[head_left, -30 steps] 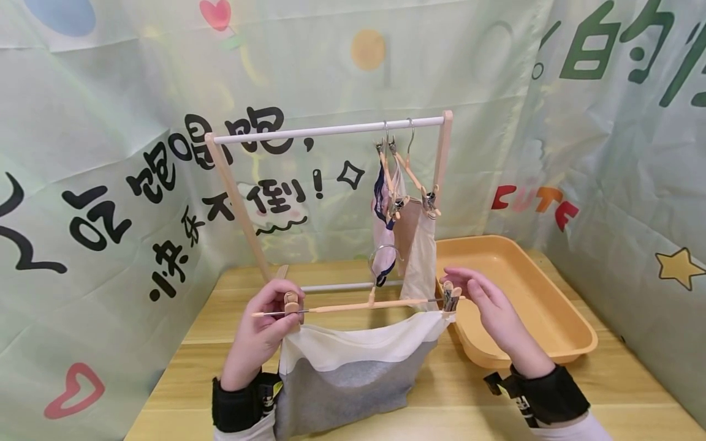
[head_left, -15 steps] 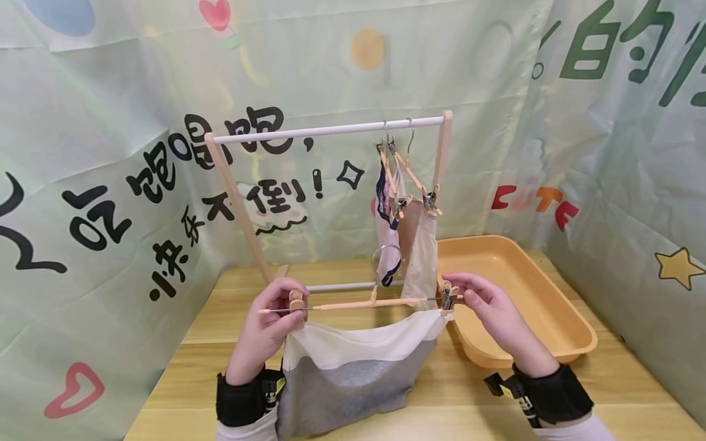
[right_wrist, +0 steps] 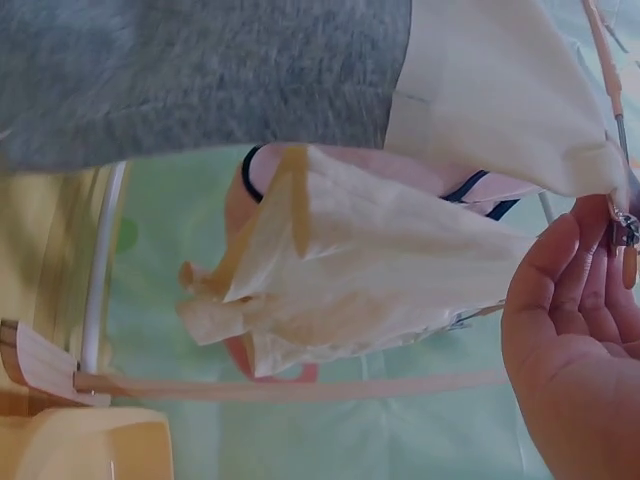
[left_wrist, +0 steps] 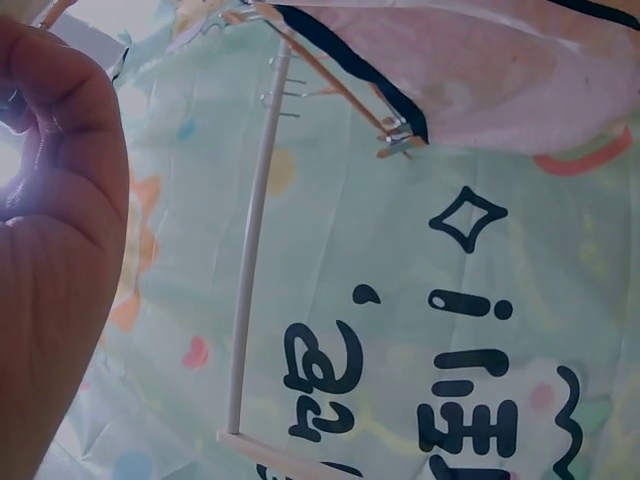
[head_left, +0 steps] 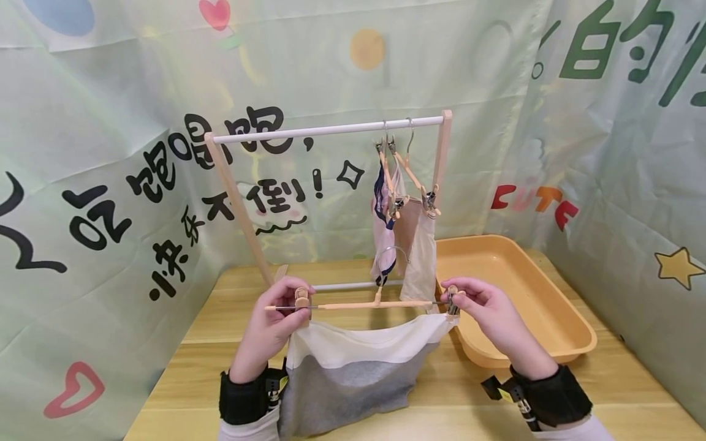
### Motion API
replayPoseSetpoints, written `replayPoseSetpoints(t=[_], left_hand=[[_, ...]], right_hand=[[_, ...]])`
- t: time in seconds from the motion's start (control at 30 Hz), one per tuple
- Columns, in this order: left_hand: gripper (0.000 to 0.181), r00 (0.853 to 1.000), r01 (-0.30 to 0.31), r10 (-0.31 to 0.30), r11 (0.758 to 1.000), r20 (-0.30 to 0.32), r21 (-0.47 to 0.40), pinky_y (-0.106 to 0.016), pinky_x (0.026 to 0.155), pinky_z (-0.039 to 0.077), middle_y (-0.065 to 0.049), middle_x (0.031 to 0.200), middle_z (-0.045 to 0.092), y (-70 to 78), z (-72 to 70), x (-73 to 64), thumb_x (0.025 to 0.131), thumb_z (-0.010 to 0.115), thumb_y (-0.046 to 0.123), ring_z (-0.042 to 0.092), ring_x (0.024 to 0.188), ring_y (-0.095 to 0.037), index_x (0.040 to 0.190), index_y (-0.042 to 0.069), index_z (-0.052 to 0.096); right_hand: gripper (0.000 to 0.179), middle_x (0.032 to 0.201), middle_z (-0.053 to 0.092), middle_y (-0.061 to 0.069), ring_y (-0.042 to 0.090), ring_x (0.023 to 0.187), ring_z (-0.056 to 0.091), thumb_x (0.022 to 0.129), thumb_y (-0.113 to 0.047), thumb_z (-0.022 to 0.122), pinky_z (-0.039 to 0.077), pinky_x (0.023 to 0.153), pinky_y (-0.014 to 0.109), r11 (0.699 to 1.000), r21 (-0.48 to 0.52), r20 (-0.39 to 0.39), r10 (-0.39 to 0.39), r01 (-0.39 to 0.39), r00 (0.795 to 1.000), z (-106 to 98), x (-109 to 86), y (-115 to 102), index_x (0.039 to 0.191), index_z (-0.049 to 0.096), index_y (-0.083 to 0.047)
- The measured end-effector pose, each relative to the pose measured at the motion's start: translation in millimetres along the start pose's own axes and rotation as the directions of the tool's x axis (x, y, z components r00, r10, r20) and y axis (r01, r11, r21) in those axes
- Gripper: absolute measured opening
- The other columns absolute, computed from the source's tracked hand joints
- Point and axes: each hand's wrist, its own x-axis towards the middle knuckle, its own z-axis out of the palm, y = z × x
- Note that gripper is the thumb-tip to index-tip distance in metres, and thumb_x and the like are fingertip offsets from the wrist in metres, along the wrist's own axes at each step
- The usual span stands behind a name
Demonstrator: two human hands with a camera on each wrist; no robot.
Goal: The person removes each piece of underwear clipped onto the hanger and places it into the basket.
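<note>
A peach clip hanger [head_left: 353, 305] with a metal hook spans the space between both hands. From its two clips hangs a small garment [head_left: 353, 386], white along the top and grey below. My left hand [head_left: 270, 331] grips the hanger's left clip [head_left: 301, 298], thumb in front. At the other end my right hand [head_left: 491, 312] pinches the right clip [head_left: 453, 300] between thumb and fingers. The right wrist view shows that clip [right_wrist: 626, 232] at the fingertips, biting the garment's white corner [right_wrist: 590, 170]. In the left wrist view, the hand's grip is mostly cut off.
Behind stands a small rack with a white top rail [head_left: 320, 130]. Two hangers hang at its right end, with a pink, navy-edged garment [head_left: 383, 245] and a cream one [head_left: 420, 263]. A yellow tray [head_left: 513, 294] sits on the wooden table [head_left: 204, 349], right of the rack.
My right fingers have come in onto the right clip from beside it. My left hand has shifted slightly right with its end of the hanger, and the hook has turned a little.
</note>
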Motion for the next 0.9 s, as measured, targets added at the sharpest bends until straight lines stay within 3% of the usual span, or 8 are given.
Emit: replayPoseSetpoints(t=[0.13, 0.37, 0.7, 0.9], left_hand=[[0.023, 0.999, 0.044, -0.043, 0.998, -0.008, 0.045, -0.018, 0.053, 0.047, 0.006, 0.083, 0.054, -1.1, -3.0, 0.0, 0.081, 0.064, -0.011, 0.051, 0.067, -0.012, 0.103, -0.006, 0.058], [0.024, 0.997, 0.076, -0.079, 0.983, 0.014, 0.168, -0.024, 0.057, 0.052, -0.003, 0.088, 0.059, -4.5, -8.8, 0.5, 0.082, 0.07, 0.002, 0.055, 0.073, -0.015, 0.105, 0.005, 0.064], [0.023, 0.983, 0.181, -0.186, 0.961, 0.005, 0.21, -0.029, 0.062, 0.054, -0.01, 0.089, 0.067, -5.4, -10.5, 1.6, 0.08, 0.073, 0.006, 0.063, 0.079, -0.016, 0.102, 0.009, 0.067], [0.021, 0.977, 0.203, -0.212, 0.945, 0.008, 0.257, -0.033, 0.068, 0.055, -0.008, 0.087, 0.071, -8.7, -11.6, 1.6, 0.08, 0.074, 0.011, 0.064, 0.08, -0.015, 0.1, 0.01, 0.067]], right_hand=[[0.028, 0.092, 0.068, -0.019, 0.005, 0.09, 0.062, 0.095, -0.008, 0.055, 0.05, 0.076, 0.013, 1.0, 0.013, -0.021, -0.006, 0.006, 1.0, 0, -0.9, -2, 0.115, 0.056, 0.011], [0.024, 0.093, 0.069, -0.016, 0.006, 0.09, 0.061, 0.094, -0.004, 0.054, 0.05, 0.078, 0.012, 0.996, 0.083, -0.035, -0.038, 0.041, 0.999, 0, 0.6, -1, 0.115, 0.059, 0.007], [0.035, 0.091, 0.069, -0.019, 0.006, 0.092, 0.062, 0.093, -0.01, 0.058, 0.05, 0.078, 0.011, 1.0, 0.011, -0.111, 0.022, -0.021, 0.994, -2, 1.2, -3, 0.12, 0.057, 0.012], [0.034, 0.091, 0.069, -0.02, 0.007, 0.091, 0.062, 0.092, -0.011, 0.06, 0.051, 0.076, 0.012, 0.999, -0.029, -0.129, 0.014, -0.018, 0.992, -2, 0.1, -5, 0.119, 0.058, 0.01]])
